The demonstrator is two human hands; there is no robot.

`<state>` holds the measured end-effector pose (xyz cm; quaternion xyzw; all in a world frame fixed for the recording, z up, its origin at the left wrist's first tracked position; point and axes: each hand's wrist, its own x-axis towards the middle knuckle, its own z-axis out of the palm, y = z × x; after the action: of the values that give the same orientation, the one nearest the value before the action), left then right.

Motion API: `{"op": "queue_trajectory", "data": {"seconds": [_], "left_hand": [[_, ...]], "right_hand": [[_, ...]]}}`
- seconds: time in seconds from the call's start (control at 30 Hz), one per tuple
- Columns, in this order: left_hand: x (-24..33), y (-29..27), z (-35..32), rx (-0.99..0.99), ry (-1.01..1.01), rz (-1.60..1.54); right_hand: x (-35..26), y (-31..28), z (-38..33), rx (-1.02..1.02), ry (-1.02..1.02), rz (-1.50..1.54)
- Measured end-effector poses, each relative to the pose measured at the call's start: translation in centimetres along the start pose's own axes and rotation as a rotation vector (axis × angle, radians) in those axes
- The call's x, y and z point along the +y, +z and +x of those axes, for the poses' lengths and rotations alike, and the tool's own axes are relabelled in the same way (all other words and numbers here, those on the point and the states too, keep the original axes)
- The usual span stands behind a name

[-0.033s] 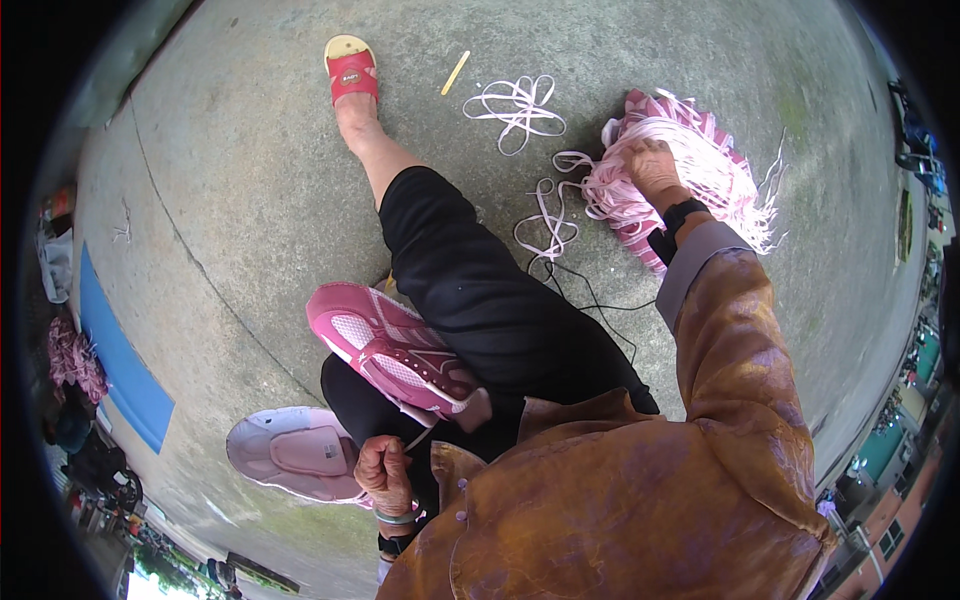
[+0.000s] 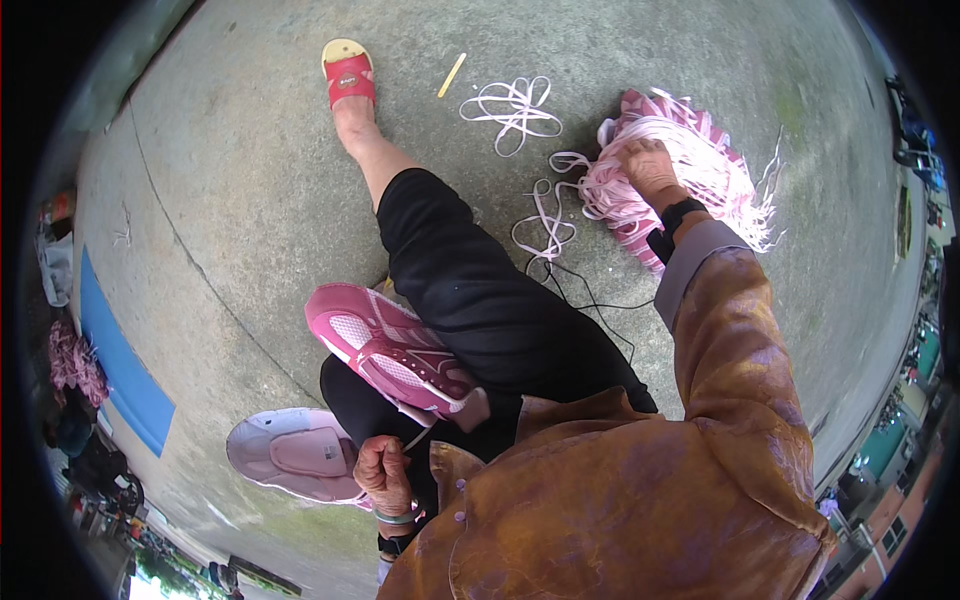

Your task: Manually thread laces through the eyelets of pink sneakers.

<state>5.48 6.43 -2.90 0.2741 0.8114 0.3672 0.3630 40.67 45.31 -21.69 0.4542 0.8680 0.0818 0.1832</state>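
A pink sports shoe [image 2: 395,350] lies across my lap, its white mesh toe to the upper left. Close by its heel, my left hand [image 2: 383,475] is closed on a thin pale shoelace [image 2: 421,437] that runs toward the shoe. Beside that hand rests a second pink shoe [image 2: 305,453], showing its pale insole. My right hand [image 2: 648,165] is stretched out to a big bundle of pale pink shoelaces [image 2: 690,150] on the ground. Its fingers are bent in against the laces, and the tips are partly hidden.
Loose laces [image 2: 512,108] lie looped on the concrete, with another tangle [image 2: 545,230] nearer me. A yellow stick [image 2: 452,75] and a black cord [image 2: 600,305] are there too. At the left are a blue mat [image 2: 122,350] and a pink heap [image 2: 75,362].
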Motion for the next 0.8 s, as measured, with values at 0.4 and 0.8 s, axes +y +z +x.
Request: {"op": "queue_trajectory", "data": {"seconds": [0.4, 0.8], "left_hand": [[-0.9, 0.0, -0.5, 0.027, 0.133, 0.031], [10.7, 6.1, 2.7, -0.481, 0.506, -0.439]], "right_hand": [[1.8, -3.1, -1.1, 0.249, 0.06, 0.342], [-16.0, -23.0, -11.4, 0.646, -0.891, 0.914]]}}
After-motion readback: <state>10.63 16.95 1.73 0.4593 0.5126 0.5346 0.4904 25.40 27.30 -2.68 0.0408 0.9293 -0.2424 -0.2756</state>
